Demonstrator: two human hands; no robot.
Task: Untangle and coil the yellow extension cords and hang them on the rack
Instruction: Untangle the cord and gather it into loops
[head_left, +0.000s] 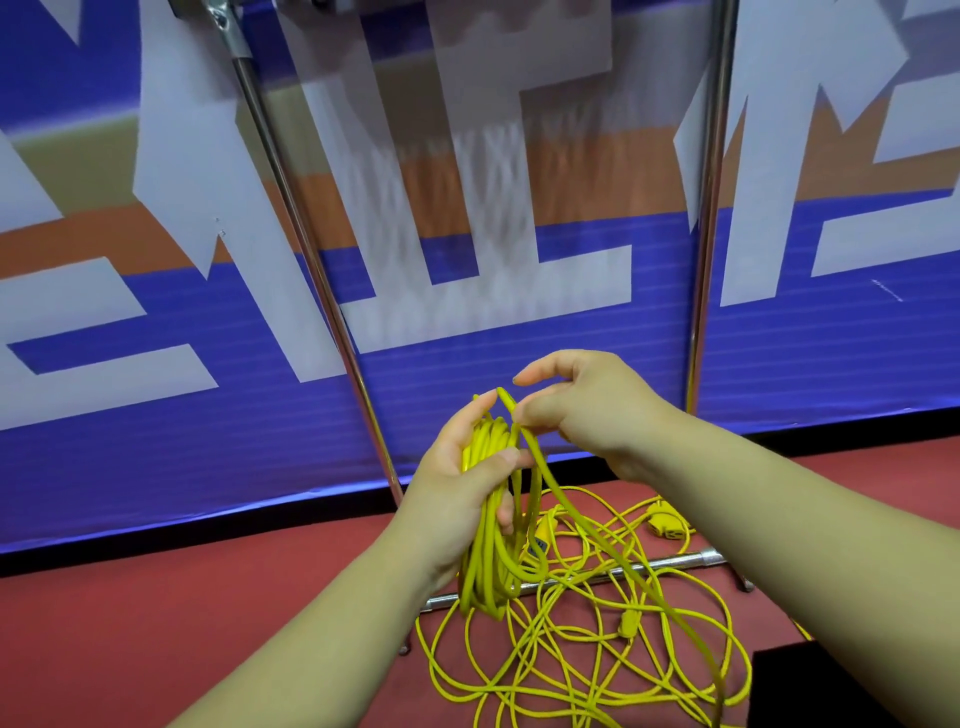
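I read the cords (571, 649) as bright yellow throughout, plugs (665, 522) included, against a dull red floor (208, 597). The banner (156, 415) is blue with large white angular shapes and an orange band. The rack poles (706, 208) are shiny silver. A block (857, 686) at the floor's near right corner is black.
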